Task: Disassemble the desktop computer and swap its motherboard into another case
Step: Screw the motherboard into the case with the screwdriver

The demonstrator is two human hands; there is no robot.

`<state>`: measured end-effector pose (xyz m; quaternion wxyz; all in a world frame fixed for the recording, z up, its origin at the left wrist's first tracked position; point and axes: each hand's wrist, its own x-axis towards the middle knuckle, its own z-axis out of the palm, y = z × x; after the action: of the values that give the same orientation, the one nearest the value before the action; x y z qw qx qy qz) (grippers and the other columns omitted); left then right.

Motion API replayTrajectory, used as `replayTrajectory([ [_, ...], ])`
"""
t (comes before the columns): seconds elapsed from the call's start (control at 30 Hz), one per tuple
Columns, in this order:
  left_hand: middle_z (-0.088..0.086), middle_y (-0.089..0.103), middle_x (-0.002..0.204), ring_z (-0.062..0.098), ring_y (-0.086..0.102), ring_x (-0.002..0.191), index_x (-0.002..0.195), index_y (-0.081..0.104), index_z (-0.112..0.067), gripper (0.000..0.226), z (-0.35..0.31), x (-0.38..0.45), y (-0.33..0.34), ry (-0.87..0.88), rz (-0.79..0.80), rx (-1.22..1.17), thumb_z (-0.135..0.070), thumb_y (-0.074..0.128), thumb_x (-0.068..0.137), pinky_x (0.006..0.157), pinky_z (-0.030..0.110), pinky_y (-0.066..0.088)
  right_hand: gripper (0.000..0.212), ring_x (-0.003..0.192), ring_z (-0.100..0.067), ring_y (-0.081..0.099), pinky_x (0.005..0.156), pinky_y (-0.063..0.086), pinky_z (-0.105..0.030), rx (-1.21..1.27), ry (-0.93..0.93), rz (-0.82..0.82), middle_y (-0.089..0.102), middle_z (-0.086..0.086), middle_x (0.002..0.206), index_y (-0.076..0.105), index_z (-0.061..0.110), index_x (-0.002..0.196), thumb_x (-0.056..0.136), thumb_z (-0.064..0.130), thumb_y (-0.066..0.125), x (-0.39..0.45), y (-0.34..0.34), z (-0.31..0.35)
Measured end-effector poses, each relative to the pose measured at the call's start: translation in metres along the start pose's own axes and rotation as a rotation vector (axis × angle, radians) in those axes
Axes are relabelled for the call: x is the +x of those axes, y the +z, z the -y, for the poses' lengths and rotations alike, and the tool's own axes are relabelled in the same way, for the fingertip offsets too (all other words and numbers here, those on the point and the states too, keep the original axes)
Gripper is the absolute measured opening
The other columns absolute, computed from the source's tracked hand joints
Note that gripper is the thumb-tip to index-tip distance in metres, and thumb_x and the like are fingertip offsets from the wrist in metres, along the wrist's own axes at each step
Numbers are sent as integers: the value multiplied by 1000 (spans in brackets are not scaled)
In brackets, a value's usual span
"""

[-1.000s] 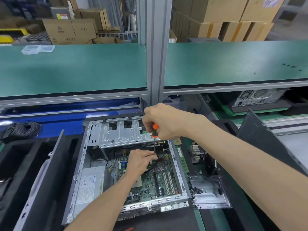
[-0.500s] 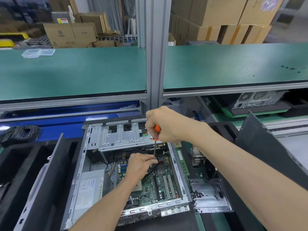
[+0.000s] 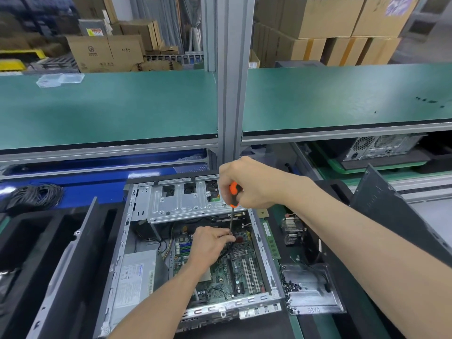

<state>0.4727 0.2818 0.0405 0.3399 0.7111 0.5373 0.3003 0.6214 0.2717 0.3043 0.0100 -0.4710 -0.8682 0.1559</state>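
Observation:
An open desktop case (image 3: 117, 265) lies on its side in front of me, with the green motherboard (image 3: 234, 270) inside. My right hand (image 3: 249, 184) grips the orange handle of a screwdriver (image 3: 233, 192) held upright, its shaft running down to the board. My left hand (image 3: 210, 243) rests on the motherboard and pinches the lower shaft near the tip. A silver drive cage (image 3: 181, 201) spans the far end of the case and a grey power supply (image 3: 137, 277) sits at its left.
A metal tray with several dark screws (image 3: 308, 289) stands right of the case, with a heatsink (image 3: 292, 231) and a RAM stick (image 3: 271, 238) behind it. Black case panels (image 3: 401, 221) lean at right and at left (image 3: 73, 265). A cable coil (image 3: 36, 194) lies far left.
The view has shifted slightly. Both hands stay on the screwdriver at the same spot on the board, with only small movement of the right hand on the handle.

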Motion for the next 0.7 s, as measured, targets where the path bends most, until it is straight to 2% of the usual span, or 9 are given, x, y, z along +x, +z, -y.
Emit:
replayTrajectory([
  [0.07,-7,76,96,-24,59,76,84,81,-24,6,0,0,0,-11,2,-7,-25,81,79,78,0,41,30,77,-5,53,67,41,-21,76,-9,-10,58,5,95,70,20,93,75,-2,60,-3,1,-2],
  [0.13,-8,76,98,-20,60,78,86,81,-25,7,-1,2,1,-20,10,8,-27,81,80,80,-3,36,17,82,-19,53,70,44,-33,-91,77,-130,50,2,90,59,20,99,87,31,66,-1,8,-2],
  [0.2,-8,76,99,-12,63,83,87,81,-25,7,-2,4,1,-26,20,24,-28,80,80,84,1,39,39,75,-28,45,64,39,-38,-351,229,-219,35,0,73,45,19,88,96,57,50,3,14,3],
  [0.3,-7,76,99,-20,59,83,88,81,-23,9,0,3,2,-19,16,15,-27,81,80,86,0,39,30,76,-31,47,66,44,-40,-333,218,-204,29,0,70,40,16,82,101,36,50,11,15,5],
  [0.4,-6,76,97,-29,54,78,87,81,-22,8,3,3,2,-13,6,16,-26,82,79,81,-7,31,13,81,-23,56,68,46,-31,-178,72,-68,56,0,80,56,19,78,86,9,58,10,8,1],
  [0.53,-5,77,95,-21,58,76,87,81,-23,9,5,3,2,-34,19,35,-27,82,79,78,-7,32,27,77,-12,62,59,43,-16,134,1,-8,64,7,88,69,21,82,72,-3,61,0,0,-3],
  [0.6,-8,76,97,-19,59,74,89,81,-24,12,3,4,2,-54,27,38,-31,81,79,81,-3,35,10,78,-19,56,63,43,-30,56,97,-130,55,7,83,63,19,88,84,25,68,-1,6,-6],
  [0.67,-9,76,97,-19,59,76,91,81,-24,14,1,6,4,-68,40,32,-32,82,79,82,0,38,41,72,-26,45,64,36,-36,-251,265,-237,39,3,73,48,17,83,95,56,51,2,16,-4],
  [0.7,-9,76,97,-20,59,75,90,81,-24,14,1,6,4,-73,45,23,-31,82,79,79,-2,37,42,73,-26,41,64,35,-38,-357,304,-262,33,1,71,45,17,82,100,56,43,5,17,-1],
])
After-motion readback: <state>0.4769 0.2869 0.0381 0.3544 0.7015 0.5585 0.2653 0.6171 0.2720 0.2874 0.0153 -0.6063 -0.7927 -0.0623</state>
